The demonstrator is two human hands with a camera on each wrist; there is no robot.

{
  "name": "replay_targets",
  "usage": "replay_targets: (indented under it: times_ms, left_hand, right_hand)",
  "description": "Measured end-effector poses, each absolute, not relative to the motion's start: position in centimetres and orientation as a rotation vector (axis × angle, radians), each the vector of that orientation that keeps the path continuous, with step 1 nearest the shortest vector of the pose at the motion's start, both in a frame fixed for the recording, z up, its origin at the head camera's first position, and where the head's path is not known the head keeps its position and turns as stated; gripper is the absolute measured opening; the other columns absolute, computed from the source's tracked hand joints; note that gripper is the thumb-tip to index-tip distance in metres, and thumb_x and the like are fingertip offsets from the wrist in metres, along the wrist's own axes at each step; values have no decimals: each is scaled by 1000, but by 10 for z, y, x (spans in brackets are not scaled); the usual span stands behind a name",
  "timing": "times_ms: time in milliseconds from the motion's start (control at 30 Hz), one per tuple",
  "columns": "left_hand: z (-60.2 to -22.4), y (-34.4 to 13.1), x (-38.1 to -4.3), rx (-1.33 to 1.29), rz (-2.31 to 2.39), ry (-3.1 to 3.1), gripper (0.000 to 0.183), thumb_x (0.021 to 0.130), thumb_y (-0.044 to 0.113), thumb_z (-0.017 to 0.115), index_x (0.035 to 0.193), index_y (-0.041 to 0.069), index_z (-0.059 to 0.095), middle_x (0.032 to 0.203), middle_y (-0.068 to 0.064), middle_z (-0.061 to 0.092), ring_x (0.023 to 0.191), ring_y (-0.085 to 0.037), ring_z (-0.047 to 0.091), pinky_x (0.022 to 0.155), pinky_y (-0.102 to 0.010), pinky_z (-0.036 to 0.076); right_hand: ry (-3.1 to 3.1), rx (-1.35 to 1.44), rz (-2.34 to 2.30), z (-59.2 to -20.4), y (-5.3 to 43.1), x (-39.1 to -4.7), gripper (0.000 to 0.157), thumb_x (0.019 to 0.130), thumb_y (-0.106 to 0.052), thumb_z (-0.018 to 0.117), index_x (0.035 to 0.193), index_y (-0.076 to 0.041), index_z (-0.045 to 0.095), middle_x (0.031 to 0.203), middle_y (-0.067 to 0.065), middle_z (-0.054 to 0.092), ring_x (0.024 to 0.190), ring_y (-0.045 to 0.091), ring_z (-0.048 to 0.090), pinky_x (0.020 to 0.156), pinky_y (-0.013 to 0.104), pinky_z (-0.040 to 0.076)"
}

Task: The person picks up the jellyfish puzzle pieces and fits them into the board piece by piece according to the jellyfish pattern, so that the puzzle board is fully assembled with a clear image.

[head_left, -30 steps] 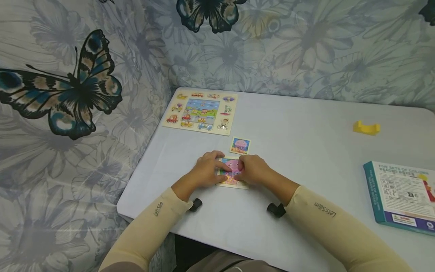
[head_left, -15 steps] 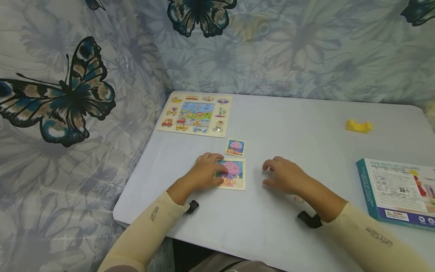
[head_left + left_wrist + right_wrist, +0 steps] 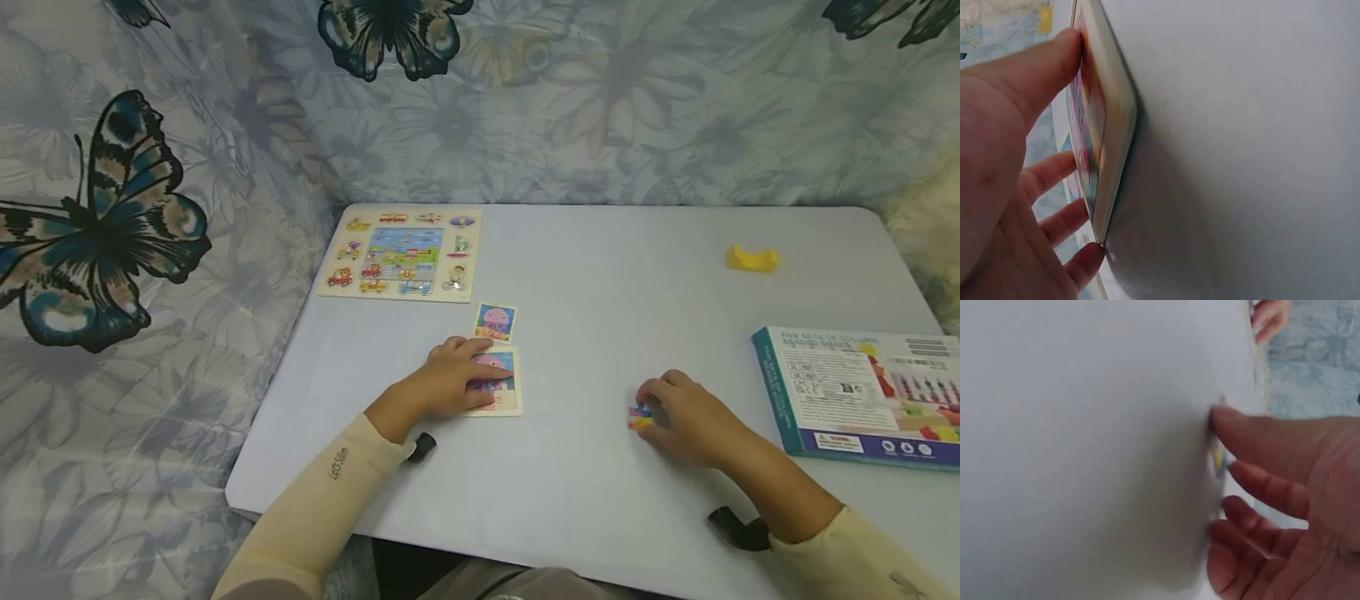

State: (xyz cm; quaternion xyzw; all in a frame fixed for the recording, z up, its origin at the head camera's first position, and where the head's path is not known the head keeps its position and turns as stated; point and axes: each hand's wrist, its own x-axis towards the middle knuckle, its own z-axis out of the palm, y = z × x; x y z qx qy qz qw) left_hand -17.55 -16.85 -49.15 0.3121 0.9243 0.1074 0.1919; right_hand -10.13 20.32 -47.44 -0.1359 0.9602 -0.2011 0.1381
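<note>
My left hand (image 3: 450, 379) rests on a small jellyfish puzzle board (image 3: 506, 402), its fingers spread across the left part. In the left wrist view the thumb lies on the pictured face of the board (image 3: 1110, 134), and the fingertips touch its edge. Just beyond it lies a smaller jellyfish picture card (image 3: 495, 322). Off to the right, my right hand (image 3: 690, 421) pinches a small puzzle piece (image 3: 639, 417) in blue, yellow and pink at the table surface, thumb and index finger at its sides. The right wrist view shows this piece (image 3: 1218, 456) blurred and partly covered.
On the white table (image 3: 570, 500), a larger vehicle puzzle board (image 3: 345, 233) lies at the back left. A yellow curved block (image 3: 752, 259) sits at the back right. A boxed toy set (image 3: 832, 408) lies at the right. Butterfly-patterned cloth (image 3: 525, 133) hangs behind.
My right hand has left the jellyfish board, moved right and come down on the small puzzle piece. The left hand has stayed on the board. The head view has shifted to the right.
</note>
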Motion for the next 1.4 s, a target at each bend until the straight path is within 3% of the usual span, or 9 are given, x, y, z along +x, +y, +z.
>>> replay_targets:
  times_ms: [233, 367, 500, 600, 700, 1033, 1400]
  left_hand:
    - [-485, -175, -178, 859, 333, 2515, 54, 97, 48, 67, 148, 50, 49, 171, -1, 15, 152, -33, 19, 119, -58, 22]
    - [-484, -173, -178, 863, 343, 2522, 55, 96, 47, 68, 148, 49, 50, 171, -2, 15, 151, -33, 20, 119, -57, 23]
    - [-484, -173, -175, 862, 367, 2530, 55, 97, 45, 68, 148, 48, 50, 168, -5, 19, 148, -34, 22, 118, -56, 24]
    - [-484, -173, -174, 854, 380, 2542, 54, 97, 45, 68, 148, 49, 49, 162, -4, 26, 144, -31, 24, 117, -54, 24]
    - [-484, -173, -174, 850, 381, 2557, 53, 97, 44, 68, 147, 50, 50, 156, -2, 32, 140, -28, 27, 117, -50, 26]
    - [-488, -170, -172, 875, 309, 2631, 54, 96, 46, 69, 147, 47, 52, 153, -1, 39, 137, -28, 35, 113, -50, 34]
    - [-488, -173, -174, 798, 359, 2615, 55, 93, 48, 72, 145, 44, 56, 149, 1, 40, 137, -29, 34, 113, -51, 33]
  right_hand:
    - [2783, -279, -639, -478, 198, -101, 41, 76, -14, 89, 110, -4, 68, 111, 17, 60, 100, 33, 58, 95, 57, 52]
    - [2776, -256, -651, -479, 198, -102, 39, 76, -16, 90, 107, -8, 68, 112, 16, 60, 102, 33, 56, 97, 58, 51]
    - [2770, -287, -690, -477, 193, -105, 31, 78, -12, 88, 100, -12, 66, 96, 5, 63, 89, 24, 56, 82, 44, 55]
    - [2770, -326, -759, -472, 182, -112, 20, 83, -10, 83, 95, -13, 68, 82, -3, 62, 78, 17, 54, 68, 30, 49]
    - [2733, -370, -889, -467, 162, -123, 11, 87, -9, 79, 93, -13, 70, 79, -4, 63, 74, 14, 55, 64, 25, 47]
    - [2474, -456, -1145, -481, 70, -163, 8, 90, -9, 76, 97, -9, 73, 82, 0, 67, 73, 12, 61, 66, 24, 52]
    - [2586, -595, -932, -485, 44, -166, 10, 85, -10, 79, 94, -6, 78, 77, -3, 69, 71, 9, 60, 66, 27, 51]
